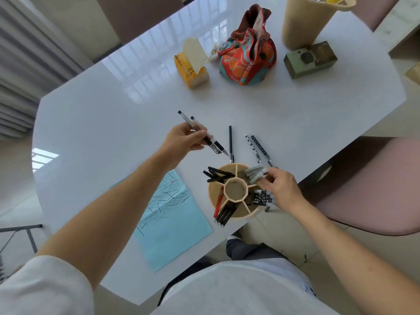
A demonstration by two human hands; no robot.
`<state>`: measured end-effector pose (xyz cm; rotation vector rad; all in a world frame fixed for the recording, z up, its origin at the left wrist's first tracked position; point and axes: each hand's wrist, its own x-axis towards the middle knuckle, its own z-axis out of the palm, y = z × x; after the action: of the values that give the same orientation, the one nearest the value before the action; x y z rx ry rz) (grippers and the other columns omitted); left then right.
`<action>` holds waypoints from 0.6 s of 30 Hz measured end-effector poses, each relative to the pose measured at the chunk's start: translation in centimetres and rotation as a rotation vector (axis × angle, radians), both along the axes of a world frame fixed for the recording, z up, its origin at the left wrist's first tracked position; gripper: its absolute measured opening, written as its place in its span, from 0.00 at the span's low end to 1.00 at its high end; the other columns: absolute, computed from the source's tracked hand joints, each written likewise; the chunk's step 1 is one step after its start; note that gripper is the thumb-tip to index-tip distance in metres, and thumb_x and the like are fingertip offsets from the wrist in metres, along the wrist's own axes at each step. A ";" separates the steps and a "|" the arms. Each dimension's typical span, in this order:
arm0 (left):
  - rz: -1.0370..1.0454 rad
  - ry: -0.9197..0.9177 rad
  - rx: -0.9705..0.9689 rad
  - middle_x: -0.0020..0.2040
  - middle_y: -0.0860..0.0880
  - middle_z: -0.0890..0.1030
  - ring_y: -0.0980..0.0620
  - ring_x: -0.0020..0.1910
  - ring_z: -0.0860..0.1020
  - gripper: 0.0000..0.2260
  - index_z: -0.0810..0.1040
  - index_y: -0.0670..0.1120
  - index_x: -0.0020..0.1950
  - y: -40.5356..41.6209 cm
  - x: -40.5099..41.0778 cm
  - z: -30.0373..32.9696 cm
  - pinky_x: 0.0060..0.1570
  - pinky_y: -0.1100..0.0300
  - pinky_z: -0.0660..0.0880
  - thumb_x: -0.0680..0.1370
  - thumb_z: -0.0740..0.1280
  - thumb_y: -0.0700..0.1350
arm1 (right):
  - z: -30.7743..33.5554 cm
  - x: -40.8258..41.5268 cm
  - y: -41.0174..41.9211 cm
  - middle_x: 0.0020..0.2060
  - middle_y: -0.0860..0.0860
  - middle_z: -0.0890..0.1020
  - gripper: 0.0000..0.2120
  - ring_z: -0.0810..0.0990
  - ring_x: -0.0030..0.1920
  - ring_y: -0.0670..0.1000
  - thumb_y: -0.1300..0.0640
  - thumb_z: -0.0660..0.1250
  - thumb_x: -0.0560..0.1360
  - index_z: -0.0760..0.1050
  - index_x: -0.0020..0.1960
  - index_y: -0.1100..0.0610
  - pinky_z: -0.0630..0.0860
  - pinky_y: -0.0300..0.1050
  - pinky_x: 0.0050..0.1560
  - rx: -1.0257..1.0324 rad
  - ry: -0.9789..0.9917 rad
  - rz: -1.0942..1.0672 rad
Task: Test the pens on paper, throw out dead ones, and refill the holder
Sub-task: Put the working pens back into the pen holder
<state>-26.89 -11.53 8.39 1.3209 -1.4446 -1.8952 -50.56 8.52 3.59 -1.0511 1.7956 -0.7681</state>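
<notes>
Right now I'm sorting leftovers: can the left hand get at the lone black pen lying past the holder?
Probably yes. The left hand hovers just beside the black pen with bare table between, but it already grips two pens, so grasping it could be awkward.

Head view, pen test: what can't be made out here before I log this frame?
- Wastebasket: top cut off by the frame edge, contents mostly unseen.
- Right hand at the pen holder: fingers lie among the grey pens; whether they pinch one cannot be told.
- Paper: scribbles too small to match to any pen.
- Left hand grips two clear pens; ink level too small to see.
</notes>
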 end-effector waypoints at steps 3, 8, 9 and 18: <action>-0.076 0.026 -0.025 0.51 0.39 0.85 0.44 0.53 0.83 0.03 0.77 0.43 0.53 1.0 -0.5 2.0 0.50 0.56 0.79 0.80 0.66 0.38 | 0.3 0.1 -0.2 0.39 0.57 0.83 0.08 0.80 0.42 0.59 0.50 0.72 0.78 0.82 0.44 0.36 0.75 0.50 0.42 -0.005 0.014 0.017; -0.294 0.013 -0.091 0.48 0.38 0.85 0.41 0.51 0.84 0.03 0.79 0.41 0.50 3.0 -1.8 3.3 0.57 0.51 0.79 0.78 0.69 0.35 | 0.1 0.0 -0.2 0.37 0.47 0.83 0.11 0.78 0.36 0.44 0.46 0.72 0.77 0.80 0.40 0.30 0.71 0.36 0.36 -0.009 0.041 -0.001; -0.373 -0.075 -0.148 0.47 0.40 0.85 0.41 0.50 0.84 0.03 0.80 0.43 0.49 3.6 -2.1 3.1 0.58 0.47 0.79 0.77 0.71 0.37 | 0.0 0.1 -0.2 0.37 0.45 0.83 0.10 0.77 0.35 0.42 0.45 0.72 0.77 0.80 0.40 0.30 0.70 0.34 0.34 -0.008 0.039 -0.001; -0.541 -0.476 -0.471 0.41 0.61 0.83 0.65 0.43 0.80 0.05 0.83 0.56 0.44 7.3 -2.5 0.8 0.43 0.61 0.75 0.71 0.76 0.53 | -0.5 -0.1 0.1 0.38 0.47 0.84 0.04 0.81 0.40 0.49 0.46 0.72 0.78 0.83 0.46 0.43 0.75 0.45 0.41 0.017 0.021 -0.005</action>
<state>-29.37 -4.26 9.19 1.2727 -2.5132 -1.3989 -50.64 8.59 3.13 -1.0480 1.8201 -0.7459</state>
